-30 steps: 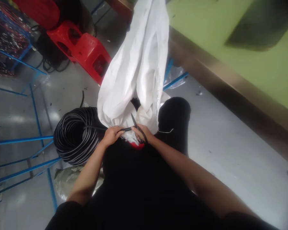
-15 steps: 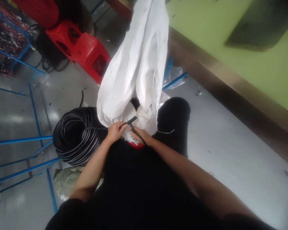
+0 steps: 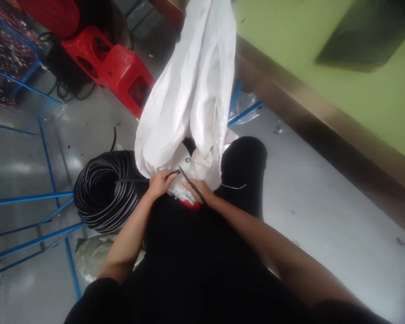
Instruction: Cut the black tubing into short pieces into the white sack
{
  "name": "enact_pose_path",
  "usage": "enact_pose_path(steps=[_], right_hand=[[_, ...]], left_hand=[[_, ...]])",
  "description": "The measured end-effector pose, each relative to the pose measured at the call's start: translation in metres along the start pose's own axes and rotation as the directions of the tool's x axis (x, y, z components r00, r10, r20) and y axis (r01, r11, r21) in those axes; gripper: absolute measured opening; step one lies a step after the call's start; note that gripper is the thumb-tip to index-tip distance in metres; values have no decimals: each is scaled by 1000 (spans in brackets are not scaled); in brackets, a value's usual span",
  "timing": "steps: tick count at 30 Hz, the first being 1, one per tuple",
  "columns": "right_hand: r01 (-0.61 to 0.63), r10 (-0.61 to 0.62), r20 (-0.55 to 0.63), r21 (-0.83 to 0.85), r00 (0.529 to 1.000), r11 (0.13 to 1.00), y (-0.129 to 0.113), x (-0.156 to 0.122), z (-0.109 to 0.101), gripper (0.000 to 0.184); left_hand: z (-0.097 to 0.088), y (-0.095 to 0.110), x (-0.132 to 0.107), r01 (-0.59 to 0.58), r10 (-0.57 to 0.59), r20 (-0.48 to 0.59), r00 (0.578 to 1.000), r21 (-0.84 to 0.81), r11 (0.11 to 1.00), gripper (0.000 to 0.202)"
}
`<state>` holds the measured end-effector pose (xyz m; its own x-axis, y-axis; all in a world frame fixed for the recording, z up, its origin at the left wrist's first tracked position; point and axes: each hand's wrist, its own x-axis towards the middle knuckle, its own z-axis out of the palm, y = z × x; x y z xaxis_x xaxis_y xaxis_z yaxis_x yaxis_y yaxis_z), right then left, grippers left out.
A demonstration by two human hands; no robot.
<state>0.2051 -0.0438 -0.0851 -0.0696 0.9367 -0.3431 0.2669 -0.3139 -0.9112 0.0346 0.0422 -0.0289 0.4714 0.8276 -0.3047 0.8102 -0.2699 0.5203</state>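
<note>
My left hand (image 3: 159,183) is closed on the end of a black tube (image 3: 133,181), and a short stub pokes out past the fingers. The tube runs leftward to a large black coil (image 3: 87,198) beside my leg. My right hand (image 3: 204,190) grips a pair of dark scissors (image 3: 195,190), their blades pointing up and left, close to the tube's cut end. Beneath both hands a white woven sack (image 3: 168,121) is spread over my lap. A small dark cut piece (image 3: 188,159) shows against the sack just beyond the scissor tips.
Red plastic stools (image 3: 124,72) stand ahead on the left. Blue metal rack bars (image 3: 30,198) cross the left side. A green-topped table (image 3: 290,49) with a metal edge lies to the right. Crumpled plastic (image 3: 91,256) sits below the coil.
The blades have cut through the tube. Its protruding end has come off, leaving a shorter stub in my left hand, and a small piece now appears above the sack.
</note>
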Motion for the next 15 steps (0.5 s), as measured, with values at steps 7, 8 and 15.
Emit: enact_pose_path(steps=[7,8,15], right_hand=[[-188,162,128,234,979,954,-5,1,-3,38],[-197,162,141,288,977,937,-6,1,-3,38],[-154,93,194,328,977,932,-11,-1,-9,34]], left_hand=[[3,0,-13,-49,49,37,998,-2,999,33],[6,3,-16,-69,68,49,996,19,997,33],[18,7,-30,-209,186,143,972,165,964,31]])
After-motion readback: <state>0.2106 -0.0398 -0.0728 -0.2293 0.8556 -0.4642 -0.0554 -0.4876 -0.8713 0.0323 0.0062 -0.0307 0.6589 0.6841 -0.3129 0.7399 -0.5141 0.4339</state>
